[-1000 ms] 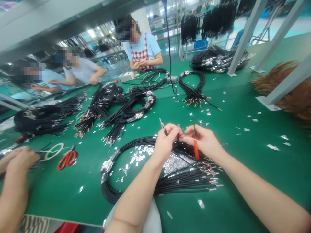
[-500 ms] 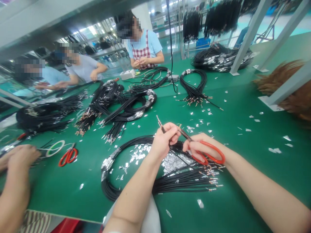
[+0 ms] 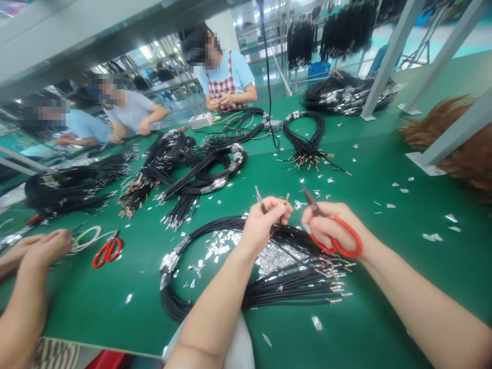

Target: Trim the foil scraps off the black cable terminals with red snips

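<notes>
My left hand [image 3: 265,221] pinches a black cable [image 3: 263,207] whose stripped, silvery end points up; a copper-coloured wire end also shows beyond the fingertips. My right hand [image 3: 326,225] grips scissors with red handles [image 3: 352,241], the dark blades pointing up and left, apart from the cable. Below both hands lies a coiled bundle of black cables [image 3: 284,294], bound with silvery foil wrap [image 3: 169,261], its stripped ends fanned to the right. Inside the coil is a heap of foil scraps [image 3: 269,260].
More black cable bundles [image 3: 184,169] lie across the green table [image 3: 384,287]. Another pair of red scissors [image 3: 108,251] rests at left beside a co-worker's hands [image 3: 46,248]. Metal posts [image 3: 434,159] and a brown bristly bundle [image 3: 442,128] stand at right. Several co-workers sit opposite.
My right hand has drawn the scissors back to the right, away from the cable in my left hand; the blades now point upward. The co-worker's hands at left have moved slightly right.
</notes>
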